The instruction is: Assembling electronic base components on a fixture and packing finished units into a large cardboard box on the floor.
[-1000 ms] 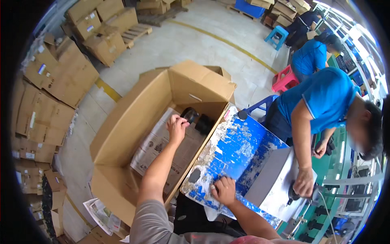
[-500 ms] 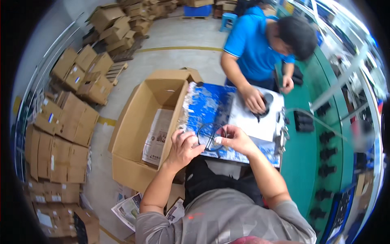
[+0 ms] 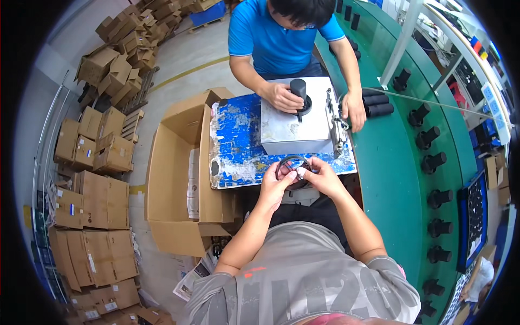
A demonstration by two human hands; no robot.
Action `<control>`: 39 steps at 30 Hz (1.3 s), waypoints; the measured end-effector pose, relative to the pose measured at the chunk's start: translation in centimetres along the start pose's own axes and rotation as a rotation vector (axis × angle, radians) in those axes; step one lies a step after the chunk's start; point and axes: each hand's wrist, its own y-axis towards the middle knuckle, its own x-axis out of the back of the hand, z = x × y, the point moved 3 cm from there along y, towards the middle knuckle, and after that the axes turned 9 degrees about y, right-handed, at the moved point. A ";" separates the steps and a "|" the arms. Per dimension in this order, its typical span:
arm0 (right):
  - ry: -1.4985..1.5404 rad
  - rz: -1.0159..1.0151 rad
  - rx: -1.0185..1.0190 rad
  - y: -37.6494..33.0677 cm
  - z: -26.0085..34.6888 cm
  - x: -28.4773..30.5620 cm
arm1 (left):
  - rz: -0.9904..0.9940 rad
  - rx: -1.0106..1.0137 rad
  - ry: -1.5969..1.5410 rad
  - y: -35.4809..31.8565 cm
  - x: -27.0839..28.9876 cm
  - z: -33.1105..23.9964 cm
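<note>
A thin black ring [image 3: 293, 157] is held between my two hands at the near edge of the blue work table [image 3: 238, 125]. My left hand [image 3: 275, 187] grips its left side, the thumb pressed inward. My right hand [image 3: 326, 180] grips the right side, with something white at the thumb tip. Both thumbs meet at the ring's lower part and hide what lies between them. Beyond my hands, a co-worker's hand [image 3: 284, 98] holds a black cylinder [image 3: 298, 86] with a wide round base on a pale metal block [image 3: 292, 125].
A large cardboard box [image 3: 172, 208] with newspaper inside stands left of the table. On the right runs a green conveyor [image 3: 387, 189] carrying several black cylinders with flanged bases [image 3: 440, 197]. Metal clamps [image 3: 337, 127] sit along the block's right edge. Stacked cartons [image 3: 103, 227] fill the far left.
My hands have drawn together and turned the ring. The view has shifted right. The co-worker's other hand has come down beside the clamps.
</note>
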 end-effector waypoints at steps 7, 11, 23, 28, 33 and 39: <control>0.255 -0.034 -0.110 -0.4 -1.6 -0.5 | -0.028 -0.065 0.142 1.0 0.6 1.8; 0.323 -0.039 -0.089 1.2 -2.6 -1.4 | -0.032 -0.187 0.334 1.2 2.1 1.1; -0.376 -0.146 0.091 7.3 3.8 0.3 | -0.070 -0.483 0.678 6.6 2.6 -1.7; -0.656 -0.210 0.221 15.9 6.4 3.6 | -0.143 -0.296 0.623 16.9 0.5 -3.0; -0.886 -0.344 0.060 23.0 4.2 6.4 | -0.315 -0.202 1.035 24.5 -0.6 -2.7; -0.877 -0.381 -0.164 25.4 2.9 7.7 | -0.358 -0.189 1.211 27.2 -0.9 -1.7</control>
